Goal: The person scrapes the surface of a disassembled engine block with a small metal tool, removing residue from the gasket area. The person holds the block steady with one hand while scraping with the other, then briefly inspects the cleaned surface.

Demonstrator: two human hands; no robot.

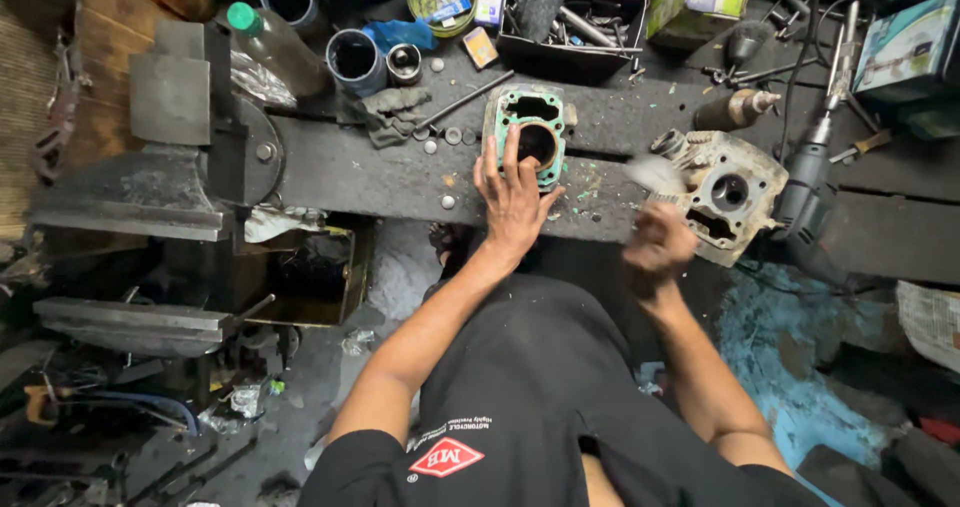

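Fingers [500,162] of the left hand [513,202] lie spread flat, pressing on a grey metal engine cylinder block with green gasket remnants [530,139] resting on the dark workbench [340,172]. The right hand [655,247], blurred, is closed around a pale brush-like tool [655,174], just beside a dirty whitish cylinder head [735,192].

Dim, cluttered workshop seen from above.
Dark, grimy surface [350,172] spanning the frame; heavy metal vise [170,157] at left; stained concrete floor [300,407] below, patch of blue paint [770,357] at right.
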